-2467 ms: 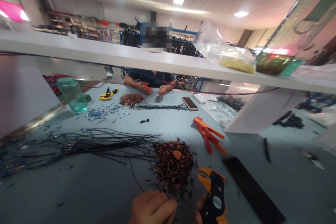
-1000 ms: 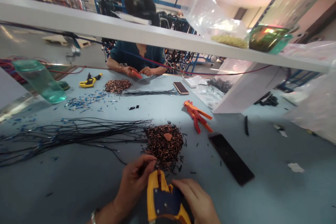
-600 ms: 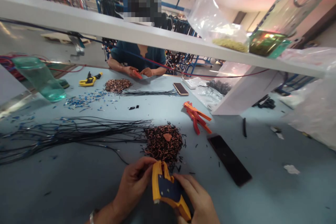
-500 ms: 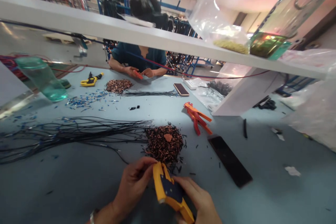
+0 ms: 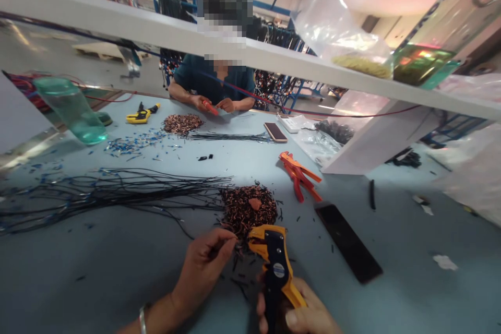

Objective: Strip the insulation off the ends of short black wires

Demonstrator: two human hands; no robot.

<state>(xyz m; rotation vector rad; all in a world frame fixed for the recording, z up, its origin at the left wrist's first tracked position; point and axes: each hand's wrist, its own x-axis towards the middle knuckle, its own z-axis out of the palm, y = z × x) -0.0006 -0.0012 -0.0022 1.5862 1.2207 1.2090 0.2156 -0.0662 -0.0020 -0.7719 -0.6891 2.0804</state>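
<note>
My left hand [image 5: 205, 266] pinches the end of a black wire [image 5: 183, 227], which trails back toward a bundle of black wires [image 5: 129, 195] with blue-marked ends. My right hand [image 5: 299, 308] is closed around the handles of a yellow and black wire stripper [image 5: 277, 255]. Its jaws sit just right of my left fingertips, with a small gap between. Beyond the jaws lies a pile of short black and copper-coloured offcuts [image 5: 246, 209], a reddish-brown piece on top.
To the right lie red-orange pliers [image 5: 299, 175] and a dark flat slab [image 5: 348, 242]. Across the table a person [image 5: 213, 81] holds a red tool [image 5: 210, 107]. A green bottle [image 5: 72, 112] stands at left. A white shelf [image 5: 274, 55] spans overhead.
The wire stripper has turned more upright, its jaws now pointing left. My right hand has rotated with it. The stripper's jaws now sit apart from my left fingertips.
</note>
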